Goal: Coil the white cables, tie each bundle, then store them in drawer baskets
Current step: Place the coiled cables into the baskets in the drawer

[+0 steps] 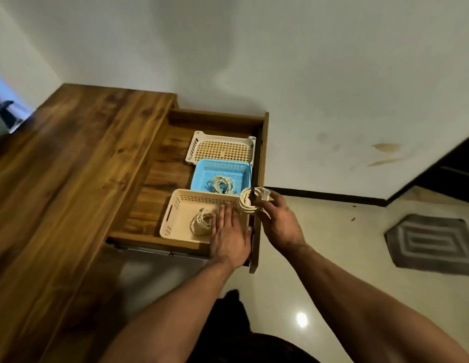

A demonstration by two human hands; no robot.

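White cable in hand: a tied bundle [250, 203], bound by a dark tie [252, 196], is held just above the right edge of the open drawer [149, 195], beside the blue basket [199, 169].
Right hand [278, 224]: fingers curl round the bundle from below and clasp it.
Left hand [229, 237]: flat with straight fingers, lying in the near cream basket [168, 218] just beside the stored coil [202, 222]; contact cannot be told.
Stored so far: that coil, plus a second coil [222, 184] in the blue basket; no cable shows in the far cream basket [194, 148].
Handling: probably light and springy, with a smooth sheath; the loops could splay if the tie slips.
Where to hold: across the tie, where the loops gather, rather than by one loop or the plug.
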